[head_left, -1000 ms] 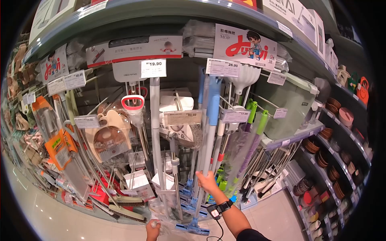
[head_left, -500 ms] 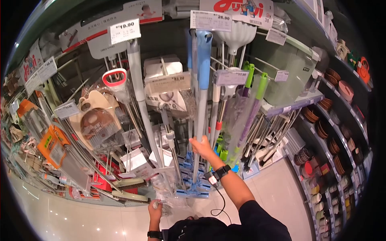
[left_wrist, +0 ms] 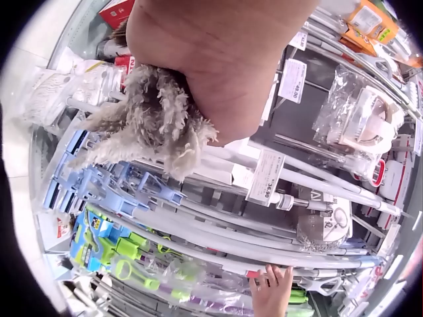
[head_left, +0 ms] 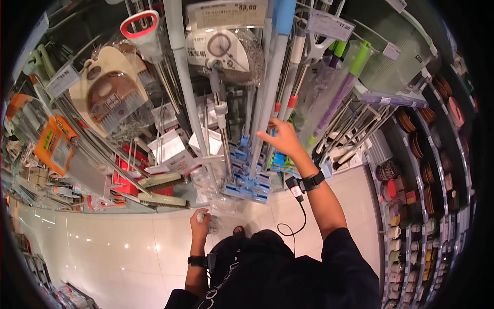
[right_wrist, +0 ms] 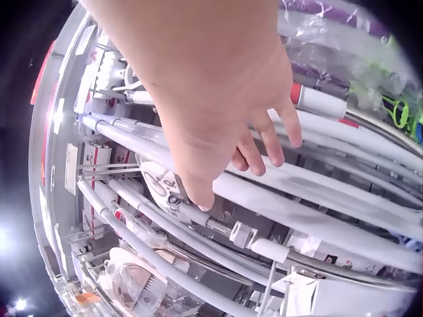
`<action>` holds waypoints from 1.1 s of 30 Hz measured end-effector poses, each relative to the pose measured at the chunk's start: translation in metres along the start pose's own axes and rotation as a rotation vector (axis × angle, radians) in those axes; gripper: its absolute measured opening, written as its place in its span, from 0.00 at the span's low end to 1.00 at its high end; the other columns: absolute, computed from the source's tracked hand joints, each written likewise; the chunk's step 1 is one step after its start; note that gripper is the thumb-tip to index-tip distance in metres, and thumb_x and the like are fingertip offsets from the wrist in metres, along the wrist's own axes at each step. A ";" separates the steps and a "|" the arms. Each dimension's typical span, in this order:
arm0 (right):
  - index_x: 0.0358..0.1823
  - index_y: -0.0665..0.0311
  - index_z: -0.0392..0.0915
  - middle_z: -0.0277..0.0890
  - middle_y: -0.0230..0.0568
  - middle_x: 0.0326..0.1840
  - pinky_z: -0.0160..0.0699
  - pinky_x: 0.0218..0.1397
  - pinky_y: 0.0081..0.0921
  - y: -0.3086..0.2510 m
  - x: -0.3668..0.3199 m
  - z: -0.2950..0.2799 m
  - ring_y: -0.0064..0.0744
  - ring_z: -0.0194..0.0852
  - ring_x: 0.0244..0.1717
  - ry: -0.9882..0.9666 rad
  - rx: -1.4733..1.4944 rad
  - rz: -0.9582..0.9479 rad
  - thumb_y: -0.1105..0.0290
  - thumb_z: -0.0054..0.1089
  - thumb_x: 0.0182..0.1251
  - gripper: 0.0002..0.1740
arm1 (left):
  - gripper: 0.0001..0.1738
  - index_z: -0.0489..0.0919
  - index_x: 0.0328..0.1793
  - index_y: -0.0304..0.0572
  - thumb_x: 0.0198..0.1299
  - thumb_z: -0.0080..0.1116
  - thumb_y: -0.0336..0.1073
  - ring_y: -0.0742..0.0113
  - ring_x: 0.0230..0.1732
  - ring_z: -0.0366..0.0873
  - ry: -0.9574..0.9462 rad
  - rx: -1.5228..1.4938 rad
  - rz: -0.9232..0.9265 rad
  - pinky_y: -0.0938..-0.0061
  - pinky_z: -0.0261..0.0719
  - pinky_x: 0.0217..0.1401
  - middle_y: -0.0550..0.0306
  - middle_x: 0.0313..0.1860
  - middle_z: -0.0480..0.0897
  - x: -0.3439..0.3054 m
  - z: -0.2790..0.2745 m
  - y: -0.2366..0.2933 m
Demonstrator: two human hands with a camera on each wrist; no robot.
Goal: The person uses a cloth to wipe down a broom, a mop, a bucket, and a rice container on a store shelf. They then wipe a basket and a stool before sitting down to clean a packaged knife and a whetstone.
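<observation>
My left hand (head_left: 199, 224) hangs low in front of the display and grips a shaggy grey cloth-like piece (left_wrist: 155, 122), whose strands spill out below the palm in the left wrist view. My right hand (head_left: 282, 138) is beside a pale grey mop pole (head_left: 266, 87) with a blue upper grip (head_left: 284, 19). In the right wrist view its thumb and fingers (right_wrist: 269, 142) are spread apart over the poles, holding nothing. Blue mop heads (head_left: 249, 189) sit at the foot of the poles.
Green-and-purple mops (head_left: 334, 98) in plastic hang to the right. Brushes (head_left: 163, 200) and a beige dustpan set (head_left: 110, 92) are on the left. A shelf of bowls and cups (head_left: 396, 232) runs along the right side. Tiled floor (head_left: 128, 247) lies below.
The right hand has let go of the mop pole and its fingers have opened beside it. The head view has tilted down. The left hand still holds the grey shaggy piece.
</observation>
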State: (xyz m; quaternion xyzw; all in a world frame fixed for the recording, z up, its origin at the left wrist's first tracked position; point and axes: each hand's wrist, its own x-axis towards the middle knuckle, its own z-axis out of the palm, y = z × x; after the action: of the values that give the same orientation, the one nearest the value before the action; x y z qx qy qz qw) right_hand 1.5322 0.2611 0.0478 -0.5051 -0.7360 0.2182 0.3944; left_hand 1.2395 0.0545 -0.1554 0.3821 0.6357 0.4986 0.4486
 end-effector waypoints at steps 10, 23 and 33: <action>0.35 0.66 0.78 0.77 0.31 0.24 0.69 0.31 0.15 0.118 -0.126 0.012 0.17 0.73 0.28 0.090 0.338 0.322 0.66 0.58 0.61 0.09 | 0.06 0.78 0.37 0.37 0.52 0.55 0.24 0.77 0.30 0.71 -0.021 0.045 -0.021 0.81 0.70 0.35 0.63 0.27 0.76 -0.019 0.021 -0.018; 0.36 0.66 0.75 0.79 0.35 0.32 0.71 0.35 0.18 0.204 -0.198 -0.093 0.22 0.77 0.32 0.058 0.621 0.531 0.76 0.51 0.60 0.05 | 0.05 0.78 0.36 0.37 0.53 0.54 0.23 0.76 0.28 0.70 -0.116 -0.046 -0.045 0.82 0.68 0.33 0.64 0.28 0.76 -0.034 0.154 0.010; 0.57 0.64 0.67 0.69 0.44 0.57 0.70 0.54 0.28 0.209 -0.211 -0.192 0.30 0.70 0.53 -0.159 0.624 0.238 0.72 0.61 0.57 0.25 | 0.06 0.77 0.40 0.40 0.60 0.58 0.33 0.77 0.23 0.69 -0.128 -0.505 -0.220 0.82 0.67 0.28 0.64 0.25 0.75 -0.084 0.326 0.091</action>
State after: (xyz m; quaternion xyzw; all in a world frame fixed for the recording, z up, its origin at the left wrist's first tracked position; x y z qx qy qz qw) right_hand 1.8426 0.1353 -0.0648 -0.4238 -0.5983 0.5160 0.4430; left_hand 1.5788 0.0905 -0.0829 0.2176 0.4993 0.5647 0.6201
